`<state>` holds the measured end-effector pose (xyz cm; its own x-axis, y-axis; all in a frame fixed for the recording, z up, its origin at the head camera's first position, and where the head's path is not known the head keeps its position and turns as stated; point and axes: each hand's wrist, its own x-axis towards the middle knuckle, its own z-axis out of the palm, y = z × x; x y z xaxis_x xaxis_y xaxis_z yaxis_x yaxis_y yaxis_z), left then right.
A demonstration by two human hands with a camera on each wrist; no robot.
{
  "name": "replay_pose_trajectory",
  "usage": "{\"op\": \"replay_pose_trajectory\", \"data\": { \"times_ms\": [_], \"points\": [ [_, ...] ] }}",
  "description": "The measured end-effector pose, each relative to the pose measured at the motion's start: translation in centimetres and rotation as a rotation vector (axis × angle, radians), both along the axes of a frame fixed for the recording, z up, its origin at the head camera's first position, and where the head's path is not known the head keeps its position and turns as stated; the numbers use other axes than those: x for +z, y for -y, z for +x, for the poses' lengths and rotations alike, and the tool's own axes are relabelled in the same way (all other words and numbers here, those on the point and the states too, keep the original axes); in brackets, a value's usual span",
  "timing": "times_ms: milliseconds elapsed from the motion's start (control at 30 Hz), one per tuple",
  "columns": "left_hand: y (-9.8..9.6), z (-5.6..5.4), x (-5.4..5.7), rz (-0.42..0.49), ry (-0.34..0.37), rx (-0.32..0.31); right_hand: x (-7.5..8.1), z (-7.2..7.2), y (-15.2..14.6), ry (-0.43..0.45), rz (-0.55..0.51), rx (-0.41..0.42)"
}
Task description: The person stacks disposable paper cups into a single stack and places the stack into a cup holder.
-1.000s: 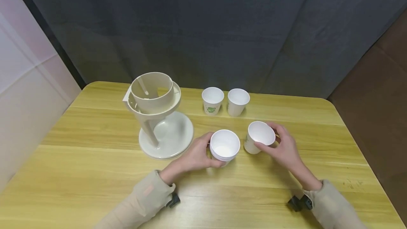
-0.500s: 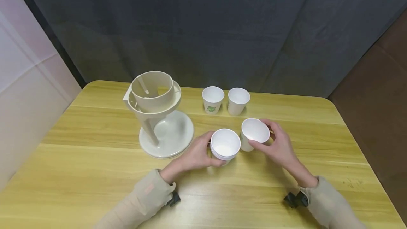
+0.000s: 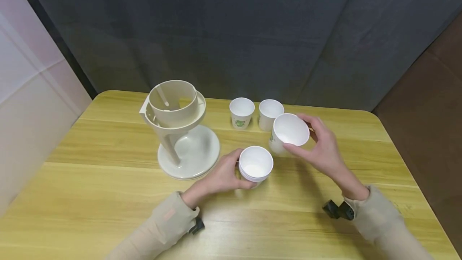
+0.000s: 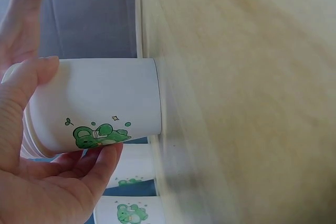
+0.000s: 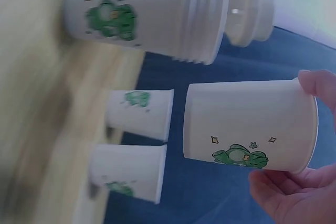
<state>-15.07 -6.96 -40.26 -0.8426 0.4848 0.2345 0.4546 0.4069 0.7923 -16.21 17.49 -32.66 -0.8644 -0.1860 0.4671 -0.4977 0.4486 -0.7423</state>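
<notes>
A stack of white paper cups (image 3: 256, 163) stands on the table, its nested rims showing in the right wrist view. My left hand (image 3: 225, 173) grips this stack near the top; a green cartoon animal is printed on its side (image 4: 105, 93). Up and to the right, my right hand (image 3: 322, 149) holds a single paper cup (image 5: 249, 124) near its rim, thumb on one side and fingers on the other. That cup is raised off the table, its mouth up and slightly tilted. Behind it stand two more cups, one left (image 3: 241, 113) and one right (image 3: 270, 114).
A cream plastic stand (image 3: 175, 119) with a ring-shaped top and a round base (image 3: 196, 153) is to the left of the stack. The wooden table (image 3: 108, 204) ends at a dark cloth (image 3: 216, 31) behind.
My right hand first slid its cup left toward the stack, then lifted it up off the table. My left hand and the stack have stayed in place.
</notes>
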Motion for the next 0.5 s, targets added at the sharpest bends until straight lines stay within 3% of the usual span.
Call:
{"op": "replay_pose_trajectory", "data": {
  "times_ms": [300,500],
  "points": [
    [-0.1,0.0,0.1,0.003,0.014,-0.004,2.0,0.8,1.1,-0.051,-0.041,0.124],
    [0.0,0.0,0.1,0.005,0.038,-0.004,2.0,1.4,2.2,-0.033,-0.052,0.236]
  ]
}}
